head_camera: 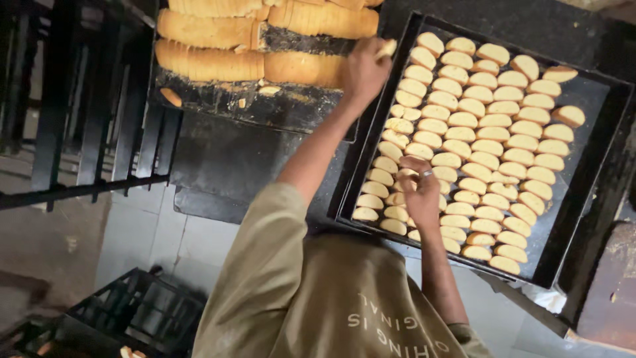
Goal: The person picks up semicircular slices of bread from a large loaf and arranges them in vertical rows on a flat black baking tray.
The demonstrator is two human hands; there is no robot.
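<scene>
My left hand [363,69] reaches up to the sliced loaves [212,63] on a dark tray [278,113] and holds a pale bread slice [387,48] in its fingertips. My right hand [420,192], which wears a ring, lies on the left part of a large black baking tray [596,99]. Its fingers curl over a bread slice [400,178]. Rows of oval bread slices [490,132] lie flat over most of this tray. A strip along its right side is bare.
A black metal rack [99,99] stands at the left. A black crate [132,311] sits on the pale tiled floor [146,232] at lower left. Crumbs and a loose crust piece [171,97] lie on the loaf tray's edge.
</scene>
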